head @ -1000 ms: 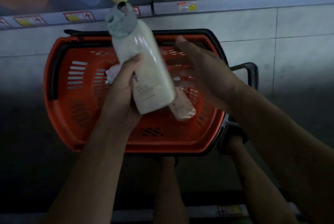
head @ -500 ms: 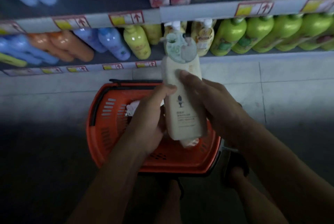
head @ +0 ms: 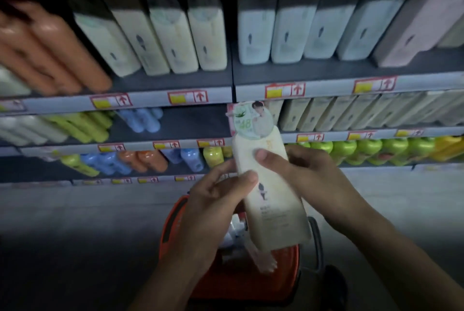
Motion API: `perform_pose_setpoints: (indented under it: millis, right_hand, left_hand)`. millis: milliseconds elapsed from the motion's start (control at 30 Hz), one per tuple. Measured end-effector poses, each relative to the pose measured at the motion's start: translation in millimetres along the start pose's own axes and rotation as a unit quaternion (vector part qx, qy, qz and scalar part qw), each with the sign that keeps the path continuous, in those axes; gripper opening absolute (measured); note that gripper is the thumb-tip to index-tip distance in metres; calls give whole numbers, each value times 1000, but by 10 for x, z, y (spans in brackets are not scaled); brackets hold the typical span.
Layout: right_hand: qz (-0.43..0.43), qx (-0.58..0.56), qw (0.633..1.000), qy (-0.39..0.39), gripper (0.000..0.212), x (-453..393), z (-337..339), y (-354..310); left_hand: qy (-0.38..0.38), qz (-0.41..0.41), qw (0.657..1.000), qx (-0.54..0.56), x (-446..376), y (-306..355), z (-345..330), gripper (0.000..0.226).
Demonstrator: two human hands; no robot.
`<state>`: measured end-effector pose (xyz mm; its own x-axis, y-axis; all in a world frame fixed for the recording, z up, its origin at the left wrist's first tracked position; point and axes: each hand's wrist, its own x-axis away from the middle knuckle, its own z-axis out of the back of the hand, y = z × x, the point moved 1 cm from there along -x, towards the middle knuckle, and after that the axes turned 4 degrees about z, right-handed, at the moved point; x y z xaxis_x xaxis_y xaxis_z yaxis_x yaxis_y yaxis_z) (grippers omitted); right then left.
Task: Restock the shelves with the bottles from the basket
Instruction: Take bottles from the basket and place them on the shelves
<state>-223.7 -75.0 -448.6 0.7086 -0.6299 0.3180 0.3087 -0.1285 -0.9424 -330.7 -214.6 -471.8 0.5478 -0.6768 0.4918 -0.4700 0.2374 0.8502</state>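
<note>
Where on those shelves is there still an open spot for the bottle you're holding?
The clearest gap is on the second shelf, between the blue bottles and the cream bottle held by the left hand and right hand. Right of it, the pale bottles stand packed. The top shelf's cream bottles leave no gap.

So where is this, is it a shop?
Most likely a shop aisle. Shelves hold rows of matching bottles, price tags run along the edges, and an orange shopping basket sits on the floor.
</note>
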Motion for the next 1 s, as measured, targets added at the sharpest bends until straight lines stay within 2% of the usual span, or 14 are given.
perform_pose_setpoints:
  millis: [133, 200, 400, 700, 1000]
  right_hand:
    - [-2, 9, 1000, -14, 24, 323, -81, -495]
    - [-13, 0, 1000, -20, 25, 498, -144, -648]
    - [-26, -11, 999, 32, 23, 924, -357, -842]
    - [-40, -69, 996, 29, 22, 1329, -328, -1141]
    - [-40, -47, 996, 61, 18, 1453, -64, -1289]
  left_hand:
    - [-3, -9, 1000, -21, 389, 482, 66, 34]
    - [7, -6, 1000, -28, 578, 667, 82, 32]
    - [25, 16, 999, -17, 1112, 866, 152, 19]
    - [19, 55, 998, 3, 1466, 1123, 166, 29]
    - [6, 104, 994, 16, 1483, 1212, -99, 38]
